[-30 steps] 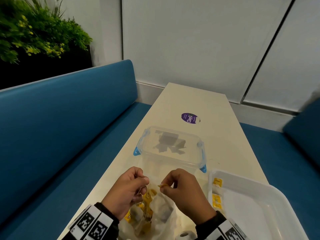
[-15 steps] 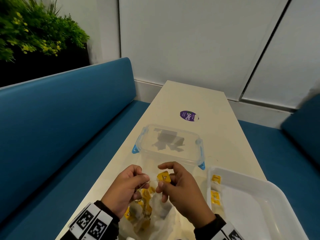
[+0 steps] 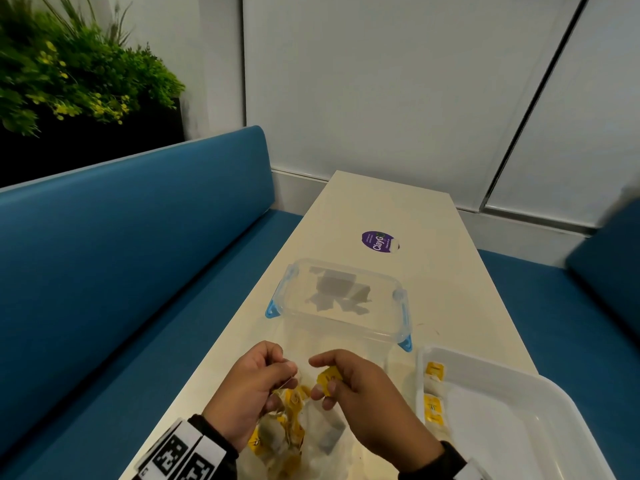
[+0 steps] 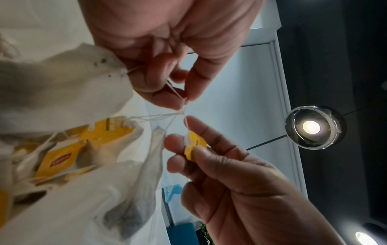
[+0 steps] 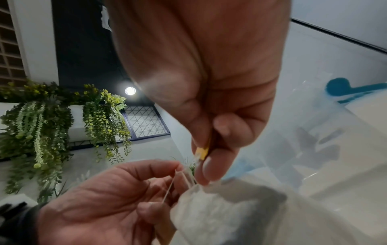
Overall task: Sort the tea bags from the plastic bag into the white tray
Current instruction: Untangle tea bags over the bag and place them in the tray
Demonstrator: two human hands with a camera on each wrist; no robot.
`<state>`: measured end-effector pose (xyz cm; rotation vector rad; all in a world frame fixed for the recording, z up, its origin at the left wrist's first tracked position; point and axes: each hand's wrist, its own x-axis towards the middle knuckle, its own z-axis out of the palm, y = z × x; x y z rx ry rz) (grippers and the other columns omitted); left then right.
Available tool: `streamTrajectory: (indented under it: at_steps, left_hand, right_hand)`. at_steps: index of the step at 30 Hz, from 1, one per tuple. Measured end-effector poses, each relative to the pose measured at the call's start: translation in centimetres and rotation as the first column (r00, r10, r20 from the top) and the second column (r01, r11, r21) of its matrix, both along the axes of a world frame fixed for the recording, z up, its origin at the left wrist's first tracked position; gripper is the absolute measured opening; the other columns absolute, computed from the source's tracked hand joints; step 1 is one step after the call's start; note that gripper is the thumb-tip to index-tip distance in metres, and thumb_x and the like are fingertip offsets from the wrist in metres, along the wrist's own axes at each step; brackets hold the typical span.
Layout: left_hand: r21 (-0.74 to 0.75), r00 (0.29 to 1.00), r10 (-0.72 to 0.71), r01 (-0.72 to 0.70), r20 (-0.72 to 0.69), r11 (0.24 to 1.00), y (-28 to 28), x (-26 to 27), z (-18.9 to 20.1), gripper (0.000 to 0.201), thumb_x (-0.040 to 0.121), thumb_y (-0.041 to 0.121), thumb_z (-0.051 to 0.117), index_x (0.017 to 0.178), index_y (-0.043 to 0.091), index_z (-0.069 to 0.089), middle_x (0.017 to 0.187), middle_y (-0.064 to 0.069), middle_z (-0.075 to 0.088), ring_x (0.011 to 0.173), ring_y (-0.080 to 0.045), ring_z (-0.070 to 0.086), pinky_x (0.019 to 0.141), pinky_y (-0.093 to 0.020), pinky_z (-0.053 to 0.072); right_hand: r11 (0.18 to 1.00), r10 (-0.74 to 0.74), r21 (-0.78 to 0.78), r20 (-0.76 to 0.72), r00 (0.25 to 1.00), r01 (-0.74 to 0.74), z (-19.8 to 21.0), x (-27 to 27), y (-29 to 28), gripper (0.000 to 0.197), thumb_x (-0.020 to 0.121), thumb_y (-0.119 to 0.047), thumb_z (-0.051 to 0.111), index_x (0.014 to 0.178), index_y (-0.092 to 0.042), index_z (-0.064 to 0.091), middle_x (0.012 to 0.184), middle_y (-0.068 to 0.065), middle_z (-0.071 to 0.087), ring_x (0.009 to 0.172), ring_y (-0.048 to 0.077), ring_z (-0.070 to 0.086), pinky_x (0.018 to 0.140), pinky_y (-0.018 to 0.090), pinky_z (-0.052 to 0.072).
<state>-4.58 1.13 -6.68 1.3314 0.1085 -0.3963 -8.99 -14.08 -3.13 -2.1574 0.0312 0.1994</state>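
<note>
A clear plastic bag (image 3: 311, 441) of tea bags (image 4: 60, 159) with yellow tags lies at the table's near edge under both hands. My left hand (image 3: 289, 372) pinches a knot of tangled white strings (image 4: 182, 109) just above the bag. My right hand (image 3: 320, 377), a little to the right, pinches one yellow tag (image 4: 195, 145) whose string runs into that knot. In the right wrist view the tag (image 5: 202, 152) sits between thumb and forefinger. The white tray (image 3: 485, 363) stands to the right, with a few tea bags (image 3: 433, 405) along its left wall.
A clear lidded container (image 3: 343, 299) with blue clips stands just beyond the hands. A purple sticker (image 3: 380, 241) lies farther down the narrow table. Blue benches (image 3: 121, 254) flank both long sides, and a planter (image 3: 69, 81) stands behind the left one.
My right hand has drawn a yellow tag up out of the bag into view and holds it close to the left hand. The left hand keeps its pinch on the strings.
</note>
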Motion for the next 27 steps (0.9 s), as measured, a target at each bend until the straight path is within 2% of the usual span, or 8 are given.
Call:
streamTrajectory:
  at_steps: [2,6,9,14,19,22,25,27]
  left_hand:
    - [0.004,1.000,0.013,-0.013,0.008,1.000,0.0,0.1,0.0,0.021,0.088,-0.005,0.052,0.076,0.011,0.045,0.067,-0.009,0.052,0.060,-0.017,0.052,0.033,-0.015,0.029]
    - [-0.005,0.999,0.022,-0.022,0.027,1.000,-0.1,0.0,0.2,0.020,0.088,-0.005,0.051,0.075,0.010,0.045,0.070,-0.016,0.052,0.039,-0.006,0.045,0.035,-0.016,0.030]
    - [-0.019,0.998,0.046,-0.045,0.043,0.999,-0.1,0.0,0.2,0.022,0.086,-0.006,0.052,0.074,0.010,0.045,0.067,-0.014,0.053,0.044,-0.009,0.048,0.035,-0.015,0.030]
    - [-0.008,0.996,0.064,-0.063,0.056,0.998,0.0,0.0,0.1,0.022,0.086,-0.007,0.053,0.073,0.009,0.045,0.061,-0.010,0.057,0.062,-0.020,0.055,0.033,-0.015,0.029]
    - [0.050,0.995,0.043,-0.047,0.088,0.998,-0.1,-0.2,0.3,0.020,0.086,-0.006,0.054,0.075,0.008,0.045,0.068,-0.013,0.055,0.058,-0.018,0.056,0.034,-0.016,0.030]
    - [0.107,0.993,0.015,-0.028,0.121,0.994,-0.1,-0.4,0.4,0.019,0.086,-0.005,0.055,0.076,0.009,0.046,0.067,-0.009,0.055,0.056,-0.015,0.057,0.038,-0.018,0.033]
    - [0.136,0.990,0.000,-0.020,0.144,0.990,-0.1,-0.5,0.4,0.020,0.085,-0.006,0.057,0.075,0.008,0.046,0.062,-0.005,0.057,0.055,-0.014,0.057,0.042,-0.020,0.032]
    - [0.166,0.988,-0.007,-0.020,0.156,0.986,-0.2,-0.5,0.3,0.022,0.084,-0.006,0.058,0.075,0.009,0.045,0.062,-0.004,0.058,0.054,-0.014,0.058,0.042,-0.021,0.032]
  right_hand:
    - [1.000,0.018,-0.023,-0.007,1.000,-0.018,0.1,-0.1,-0.1,0.038,0.095,-0.002,0.040,0.101,-0.038,0.052,0.088,-0.005,0.068,0.068,0.001,0.058,0.070,0.009,0.047]
    - [0.999,0.011,-0.031,0.033,0.999,-0.010,0.1,-0.2,-0.1,0.033,0.093,-0.008,0.049,0.090,-0.040,0.050,0.079,-0.004,0.067,0.061,0.001,0.057,0.066,0.015,0.049]
    - [0.997,-0.006,-0.075,0.085,0.996,0.013,-0.4,0.0,-0.3,0.028,0.088,-0.010,0.058,0.085,-0.038,0.056,0.082,0.002,0.067,0.065,0.005,0.057,0.068,0.018,0.051]
    - [0.984,0.014,-0.179,0.099,0.995,0.004,-0.8,0.1,-0.6,0.027,0.084,-0.013,0.066,0.107,-0.028,0.067,0.091,-0.009,0.063,0.079,0.001,0.056,0.072,0.004,0.042]
    - [0.969,0.009,-0.246,0.115,0.993,0.020,-1.1,0.3,-0.5,0.028,0.088,-0.016,0.062,0.116,-0.023,0.063,0.096,-0.011,0.058,0.092,0.005,0.055,0.089,0.016,0.045]
    - [0.949,0.015,-0.313,0.155,0.988,0.034,-0.9,0.3,-0.4,0.020,0.091,-0.023,0.057,0.110,-0.023,0.063,0.104,-0.008,0.060,0.097,0.006,0.052,0.088,0.017,0.041]
    - [0.948,-0.003,-0.313,0.191,0.981,0.064,-0.6,0.0,-0.2,0.001,0.091,-0.031,0.056,0.092,-0.030,0.057,0.091,-0.013,0.052,0.085,0.003,0.048,0.080,0.018,0.041]
    - [0.951,-0.013,-0.300,0.218,0.976,0.079,-0.4,-0.2,-0.2,0.008,0.089,-0.033,0.059,0.084,-0.033,0.053,0.086,-0.014,0.045,0.080,0.002,0.047,0.073,0.015,0.040]
